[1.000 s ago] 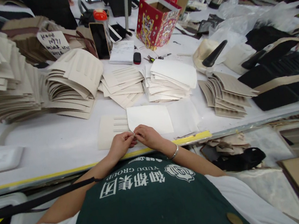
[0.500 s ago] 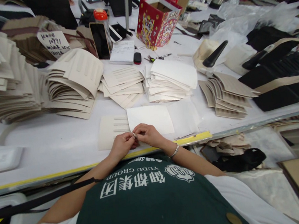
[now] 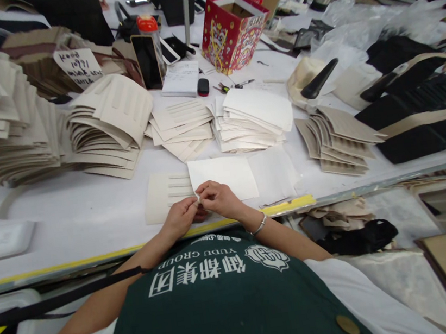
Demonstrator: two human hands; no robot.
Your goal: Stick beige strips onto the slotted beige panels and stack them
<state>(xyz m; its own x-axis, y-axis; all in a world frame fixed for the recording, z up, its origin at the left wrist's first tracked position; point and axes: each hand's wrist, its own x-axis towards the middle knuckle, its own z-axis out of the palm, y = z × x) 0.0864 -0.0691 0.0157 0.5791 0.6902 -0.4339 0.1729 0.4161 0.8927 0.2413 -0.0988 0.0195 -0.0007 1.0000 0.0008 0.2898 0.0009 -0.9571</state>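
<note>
A white sheet point(image 3: 228, 174) lies in front of me, its left edge overlapping a beige panel point(image 3: 157, 197) with raised parallel strips. My left hand point(image 3: 181, 216) is closed in a pinch at the sheet's near left corner. Against those fingertips, my right hand point(image 3: 219, 199) pinches at the same corner, and a small white bit shows between the fingers. The fingers partly hide this corner. Beyond the sheet stand a stack of white sheets point(image 3: 255, 113) and a smaller pile of beige panels point(image 3: 182, 120).
Taller stacks of beige panels point(image 3: 111, 110) rise at the left. A brownish panel pile point(image 3: 336, 138) lies to the right, near black pieces point(image 3: 416, 136). Farther back are a red box point(image 3: 230, 34), a phone point(image 3: 147, 62) and keys point(image 3: 223, 87). Yellow tape point(image 3: 289, 204) lines the table's near edge.
My fingertips have shifted slightly at the sheet's corner, and a white bit now shows between them. The sheet and panel stay in place; the whole view has moved a little.
</note>
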